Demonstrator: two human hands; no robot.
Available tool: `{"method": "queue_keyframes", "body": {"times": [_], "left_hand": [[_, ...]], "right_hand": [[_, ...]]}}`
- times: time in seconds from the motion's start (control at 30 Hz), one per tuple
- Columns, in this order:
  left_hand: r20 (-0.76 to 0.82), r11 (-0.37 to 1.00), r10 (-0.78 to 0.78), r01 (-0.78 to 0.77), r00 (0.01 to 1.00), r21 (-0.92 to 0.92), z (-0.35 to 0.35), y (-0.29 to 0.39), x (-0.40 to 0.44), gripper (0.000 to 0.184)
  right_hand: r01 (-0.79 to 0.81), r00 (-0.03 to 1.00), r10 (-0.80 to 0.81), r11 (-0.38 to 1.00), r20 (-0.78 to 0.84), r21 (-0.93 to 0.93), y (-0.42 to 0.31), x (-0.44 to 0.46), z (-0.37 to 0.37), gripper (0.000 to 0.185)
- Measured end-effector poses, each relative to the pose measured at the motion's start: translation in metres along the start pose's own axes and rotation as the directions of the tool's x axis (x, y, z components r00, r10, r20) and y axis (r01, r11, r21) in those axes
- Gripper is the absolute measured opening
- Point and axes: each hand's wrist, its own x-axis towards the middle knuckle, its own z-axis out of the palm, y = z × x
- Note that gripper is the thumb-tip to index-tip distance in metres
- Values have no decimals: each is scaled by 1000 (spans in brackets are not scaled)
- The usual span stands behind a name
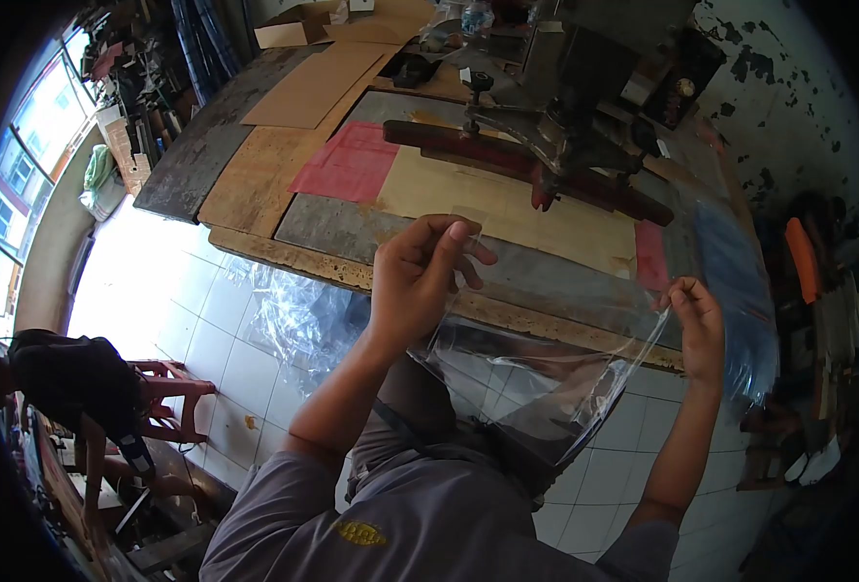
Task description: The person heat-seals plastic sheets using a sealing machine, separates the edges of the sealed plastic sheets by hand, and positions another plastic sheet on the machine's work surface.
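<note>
A clear plastic sheet (555, 388) hangs in front of my body, over the front edge of the worktable (337, 276). My left hand (420, 276) has thumb and fingers closed at the sheet's upper left part. At its right corner, my right hand (698, 325) pinches the gathered edge. Just beyond the hands stands a press machine (565, 116) with a long dark red bar (507, 160). Under the bar, a yellowish strip (517, 209) with a pink patch (352, 160) at its left end lies on the metal bed.
Clear plastic pieces (298, 325) hang below the table's left front edge. A bluish plastic stack (735, 291) drapes over the right side. Brown cardboard (318, 82) lies at the back left. Near a red stool (177, 398), another person (75, 388) is bent over.
</note>
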Motion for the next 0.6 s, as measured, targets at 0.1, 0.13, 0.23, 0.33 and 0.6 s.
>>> {"method": "queue_keyframes", "body": {"times": [0.1, 0.13, 0.23, 0.33, 0.6], "left_hand": [[-6, 1000, -2, 2, 1000, 11, 0, 3, 1, 28], [-7, 1000, -8, 8, 1000, 1, 0, 4, 2, 28], [-8, 1000, -17, 17, 1000, -6, 0, 4, 3, 28], [-33, 1000, 12, -11, 999, 19, -2, 1, 4, 28], [-116, 994, 95, -88, 989, 63, -6, -20, 9, 27]], "right_hand": [[-3, 1000, 3, 1000, 2, -17, -3, 1, -1, 17], [-2, 1000, 2, 1000, 4, -22, -4, 1, -1, 17], [-1, 1000, 1, 1000, -2, -25, -5, 1, 1, 17], [15, 999, -17, 999, -35, -45, -6, 1, 9, 17], [61, 996, -65, 995, -56, -75, -2, -4, 20, 18]]}}
